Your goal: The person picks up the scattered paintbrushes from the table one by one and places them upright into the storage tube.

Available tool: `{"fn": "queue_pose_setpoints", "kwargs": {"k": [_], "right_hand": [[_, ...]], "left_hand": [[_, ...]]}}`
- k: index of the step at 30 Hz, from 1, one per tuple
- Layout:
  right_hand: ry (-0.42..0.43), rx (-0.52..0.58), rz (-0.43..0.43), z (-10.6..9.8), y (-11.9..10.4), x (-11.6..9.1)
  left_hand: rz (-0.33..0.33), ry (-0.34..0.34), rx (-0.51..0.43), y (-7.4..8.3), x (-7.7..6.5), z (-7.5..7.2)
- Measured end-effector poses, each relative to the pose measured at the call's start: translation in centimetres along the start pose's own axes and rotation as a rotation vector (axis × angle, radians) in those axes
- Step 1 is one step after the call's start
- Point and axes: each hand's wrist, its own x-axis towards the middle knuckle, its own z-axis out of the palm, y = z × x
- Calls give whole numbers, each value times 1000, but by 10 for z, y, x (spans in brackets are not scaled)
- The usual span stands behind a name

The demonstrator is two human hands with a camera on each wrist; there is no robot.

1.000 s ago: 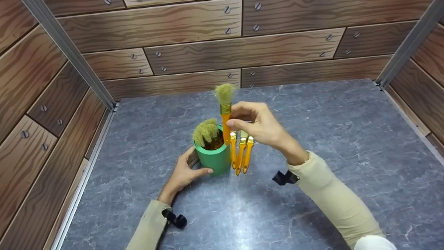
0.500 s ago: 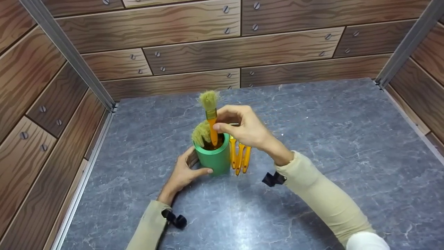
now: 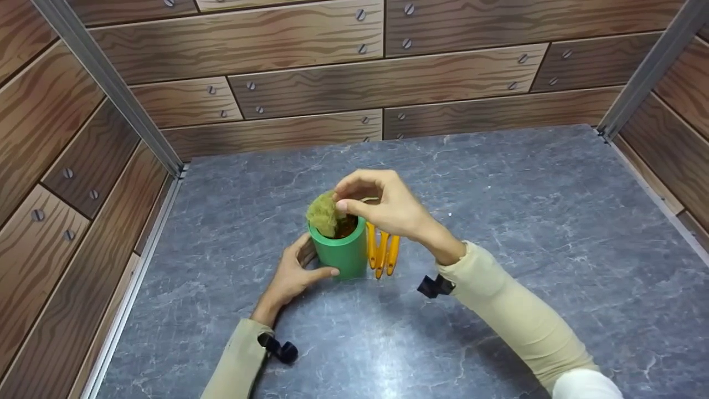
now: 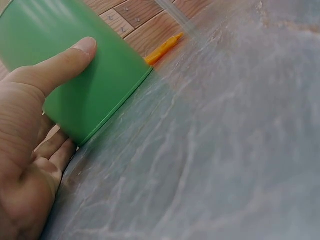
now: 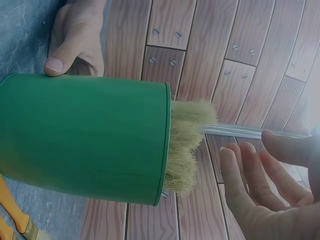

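Observation:
A green cup [image 3: 340,259] stands upright on the table, held at its side by my left hand [image 3: 293,277], thumb in front and fingers behind. Several paintbrushes [image 3: 323,216] stand in it, bristles up, their handles mostly hidden inside. Just above the rim is my right hand [image 3: 388,205], its fingers loosely bent. In the right wrist view, a gap separates these fingertips [image 5: 229,156] from the bristles [image 5: 182,150], and nothing is between thumb and fingers. To the right of the cup lie several more paintbrushes [image 3: 382,255] with orange handles, partly covered by the right hand in the head view.
The grey marbled table [image 3: 526,221] extends around the cup on all sides. Wood-patterned walls [image 3: 310,94] enclose it at the back and both sides, with metal posts [image 3: 111,83] at the corners.
My right hand has moved left over the cup and lowered a paintbrush into it, then let go. The left hand has stayed on the cup.

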Motion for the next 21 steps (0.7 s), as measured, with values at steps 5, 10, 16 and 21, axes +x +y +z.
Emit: {"fn": "queue_pose_setpoints", "kwargs": {"k": [5,10,16,21], "right_hand": [[-4,-14,11,-2,1,-3],[3,-38,27,-4,3,-7],[27,-81,58,-9,7,-13],[50,-136,74,-15,12,-19]], "left_hand": [[2,-9,-13,0,0,1],[7,-10,-6,0,-1,2],[6,-6,0,1,-2,2],[-7,7,-12,2,-1,2]]}}
